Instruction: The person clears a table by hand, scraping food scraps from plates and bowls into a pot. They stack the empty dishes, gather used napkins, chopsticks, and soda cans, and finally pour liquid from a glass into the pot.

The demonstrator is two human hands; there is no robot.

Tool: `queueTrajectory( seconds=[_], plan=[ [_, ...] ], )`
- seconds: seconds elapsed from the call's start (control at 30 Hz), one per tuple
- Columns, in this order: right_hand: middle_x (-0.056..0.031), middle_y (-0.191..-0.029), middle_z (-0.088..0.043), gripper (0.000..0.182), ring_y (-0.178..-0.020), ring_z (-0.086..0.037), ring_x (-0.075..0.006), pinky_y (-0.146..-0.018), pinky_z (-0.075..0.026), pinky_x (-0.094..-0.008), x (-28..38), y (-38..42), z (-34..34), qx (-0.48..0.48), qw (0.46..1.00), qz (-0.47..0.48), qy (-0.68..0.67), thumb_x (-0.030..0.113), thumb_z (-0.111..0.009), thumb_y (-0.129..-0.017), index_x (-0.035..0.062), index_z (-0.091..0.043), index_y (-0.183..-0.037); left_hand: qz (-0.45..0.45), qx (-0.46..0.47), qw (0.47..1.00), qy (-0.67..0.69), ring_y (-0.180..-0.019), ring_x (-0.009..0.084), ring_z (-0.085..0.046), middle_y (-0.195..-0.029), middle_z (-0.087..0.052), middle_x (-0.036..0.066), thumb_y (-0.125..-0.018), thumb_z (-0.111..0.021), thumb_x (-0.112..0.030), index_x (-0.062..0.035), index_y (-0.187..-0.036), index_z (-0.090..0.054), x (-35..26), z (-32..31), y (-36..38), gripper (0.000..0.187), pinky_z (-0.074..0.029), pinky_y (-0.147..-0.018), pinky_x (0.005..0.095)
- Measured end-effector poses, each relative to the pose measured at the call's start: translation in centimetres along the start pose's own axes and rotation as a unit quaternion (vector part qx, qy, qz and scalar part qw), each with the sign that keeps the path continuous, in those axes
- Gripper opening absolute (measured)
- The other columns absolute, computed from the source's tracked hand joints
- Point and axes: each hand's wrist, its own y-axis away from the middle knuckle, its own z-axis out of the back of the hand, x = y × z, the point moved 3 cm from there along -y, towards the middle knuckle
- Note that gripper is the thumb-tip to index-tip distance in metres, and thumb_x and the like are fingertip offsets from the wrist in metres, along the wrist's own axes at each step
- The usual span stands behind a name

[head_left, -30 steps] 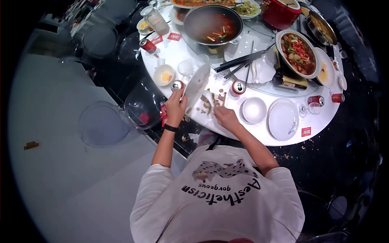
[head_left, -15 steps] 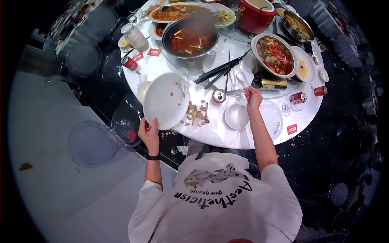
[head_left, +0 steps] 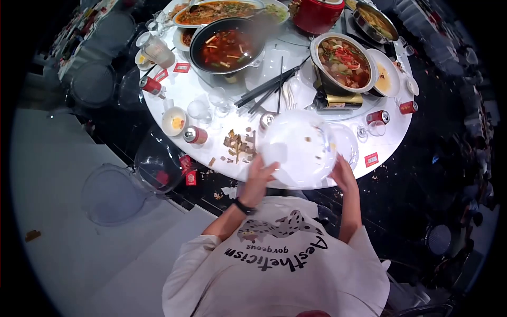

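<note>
Both of my hands now clamp one white plate (head_left: 300, 149): the left hand (head_left: 260, 177) grips its near left rim, the right hand (head_left: 343, 175) its near right rim. Half a second ago only my left hand held it, out at the left edge of the table, while my right reached toward the far dishes; since then the plate has crossed to the near middle and sits level above another plate and a bowl that stood there, so I judge it is being stacked.

From largest down: the round white table (head_left: 185, 87) fills the far half of the view. On its far side stand a dark pot of red soup (head_left: 224, 48) and, to the right, a bowl of stew (head_left: 343, 62), with black chopsticks (head_left: 266, 87) lying between them. A heap of food scraps (head_left: 237, 147) lies on the table just left of the plate. A red can (head_left: 194, 135) stands left of the scraps. A few crumbs still cling to the plate's face.
</note>
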Motion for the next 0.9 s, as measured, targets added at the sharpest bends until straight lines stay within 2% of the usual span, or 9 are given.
queueTrajectory(
  seconds=[0.13,0.33,0.4,0.47,0.57,0.73,0.8,0.87,0.9],
  plan=[
    [-0.0127,-0.125,-0.051,0.047,-0.111,-0.054,-0.0254,-0.086,-0.052,-0.0377,-1.0,6.0,2.9,0.045,0.994,0.045,-0.093,0.017,-0.053,-0.092,0.0006,-0.038,-0.132,0.081,0.061,0.994,0.041,-0.105,0.0174,-0.057,-0.122,-0.052,0.009,-0.087,-0.06,-0.011,-0.005,-0.13,-0.037,7.2,-5.5,-3.1,0.05,-0.054,-0.08,0.0316],
    [-0.0108,-0.109,-0.059,0.038,-0.09,-0.062,-0.0203,-0.077,-0.054,-0.0351,-4.5,3.7,13.6,-0.163,0.985,0.045,-0.02,0.008,-0.055,-0.089,-0.0001,-0.045,-0.125,0.116,0.007,0.991,0.062,-0.103,0.0167,-0.057,-0.115,-0.055,0.007,-0.089,-0.055,-0.006,-0.0067,-0.122,-0.043,21.5,-9.2,-9.7,0.035,-0.054,-0.079,0.034],
    [-0.0084,-0.091,-0.062,0.019,-0.074,-0.063,-0.018,-0.07,-0.055,-0.0313,-5.2,1.9,15.7,-0.203,0.978,0.053,-0.002,0.006,-0.058,-0.087,0.0006,-0.053,-0.104,0.125,-0.02,0.99,-0.058,-0.098,0.0169,-0.059,-0.109,-0.058,0.008,-0.089,-0.054,-0.007,-0.0046,-0.121,-0.044,23.0,-8.8,-11.2,0.033,-0.055,-0.074,0.0319],
    [-0.0076,-0.082,-0.062,0.01,-0.069,-0.062,-0.0175,-0.068,-0.056,-0.0306,-7.4,0.2,19.6,-0.217,0.975,0.057,0.012,0.006,-0.06,-0.087,0.0016,-0.053,-0.092,0.031,-0.023,0.964,-0.262,-0.077,0.0191,-0.065,-0.091,-0.061,0.014,-0.089,-0.053,-0.013,0.0016,-0.108,-0.048,28.1,-6.8,-14.3,0.025,-0.055,-0.063,0.031],
    [-0.0093,-0.077,-0.059,0.015,-0.069,-0.062,-0.0182,-0.066,-0.059,-0.0359,-8.1,-0.5,19.3,-0.248,0.967,0.055,0.018,0.008,-0.062,-0.086,0.0032,-0.048,-0.082,0.088,0.077,0.926,-0.36,-0.058,0.0175,-0.064,-0.071,-0.064,0.013,-0.082,-0.058,-0.022,0.0024,-0.089,-0.055,22.1,-7.2,-11.7,0.026,-0.052,-0.058,0.0308],
    [-0.0137,-0.084,-0.059,0.016,-0.073,-0.063,-0.0222,-0.07,-0.059,-0.0404,-8.3,-2.7,18.3,-0.214,0.974,0.067,-0.023,0.011,-0.058,-0.089,-0.0028,-0.05,-0.089,0.169,0.254,0.934,-0.188,-0.078,0.0145,-0.064,-0.088,-0.064,0.008,-0.092,-0.053,-0.027,-0.0019,-0.095,-0.059,15.1,-1.9,-5.6,0.026,-0.053,-0.066,0.025],
    [-0.0131,-0.085,-0.06,0.02,-0.073,-0.063,-0.0221,-0.071,-0.059,-0.0396,-8.0,-3.1,18.7,-0.218,0.974,0.055,0.001,0.015,-0.057,-0.091,-0.0043,-0.051,-0.092,0.185,0.241,0.935,-0.183,-0.079,0.0133,-0.063,-0.089,-0.063,0.006,-0.095,-0.049,-0.028,-0.0022,-0.096,-0.059,9.6,2.4,-2.1,0.027,-0.053,-0.067,0.0243],
    [-0.0129,-0.085,-0.061,0.024,-0.071,-0.064,-0.0225,-0.07,-0.06,-0.0389,-8.1,-3.7,19.1,-0.225,0.974,0.033,-0.004,0.018,-0.057,-0.091,-0.0048,-0.051,-0.092,0.146,0.135,0.961,-0.191,-0.071,0.012,-0.062,-0.082,-0.063,0.004,-0.094,-0.049,-0.027,-0.0031,-0.097,-0.06,4.3,8.3,1.0,0.026,-0.052,-0.063,0.0238],
    [-0.0136,-0.079,-0.063,0.041,-0.064,-0.064,-0.0235,-0.064,-0.059,-0.0357,-7.5,-3.4,18.3,-0.233,0.97,0.019,0.07,0.036,-0.054,-0.092,-0.0052,-0.052,-0.091,0.089,0.048,0.976,-0.191,-0.068,0.0105,-0.061,-0.079,-0.063,0.003,-0.094,-0.047,-0.024,-0.0037,-0.097,-0.061,1.5,11.5,2.3,0.024,-0.051,-0.06,0.0224]
  ],
)
